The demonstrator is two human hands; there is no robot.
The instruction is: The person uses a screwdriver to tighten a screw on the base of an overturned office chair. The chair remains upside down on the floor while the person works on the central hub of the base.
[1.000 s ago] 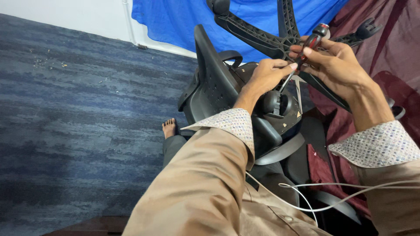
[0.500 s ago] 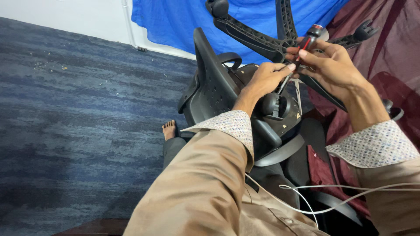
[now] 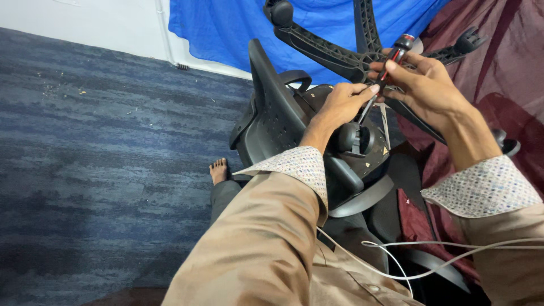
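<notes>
A bare foot rests on the blue carpet beside an office chair tipped over so its underside faces the person. The left hand pinches the metal shaft of a screwdriver, apparently guiding the tip toward the mechanism beneath the seat. The right hand is wrapped around its red-and-black handle, up by the chair's star base. A maroon cloth lies on the right.

Blue-grey carpet meets a white wall, with blue cloth and maroon cloth behind.
</notes>
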